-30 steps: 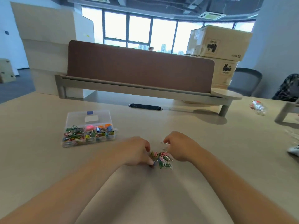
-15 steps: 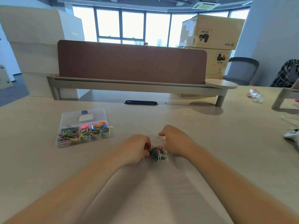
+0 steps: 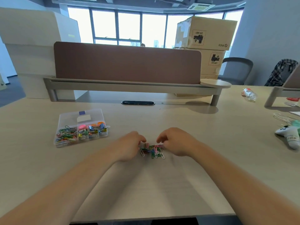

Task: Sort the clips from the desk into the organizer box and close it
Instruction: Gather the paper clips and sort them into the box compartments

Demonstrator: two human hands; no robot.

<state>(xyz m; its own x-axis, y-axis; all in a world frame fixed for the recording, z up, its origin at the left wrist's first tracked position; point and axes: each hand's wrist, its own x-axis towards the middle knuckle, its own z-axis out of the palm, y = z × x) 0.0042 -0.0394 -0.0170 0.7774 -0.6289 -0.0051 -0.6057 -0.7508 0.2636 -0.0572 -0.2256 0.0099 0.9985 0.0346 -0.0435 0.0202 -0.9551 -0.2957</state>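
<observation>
Looped wire clips (glossy) on smooth desk.

- A bare strip of table runs between the organizer box and the left grip, so a reach passes there.
- The clips fill the gap between the left grip and the right grip.
- To the right, the table stays bare up to a white controller, perhaps with cords beside it.
- A raised shelf bars the far edge.
</observation>
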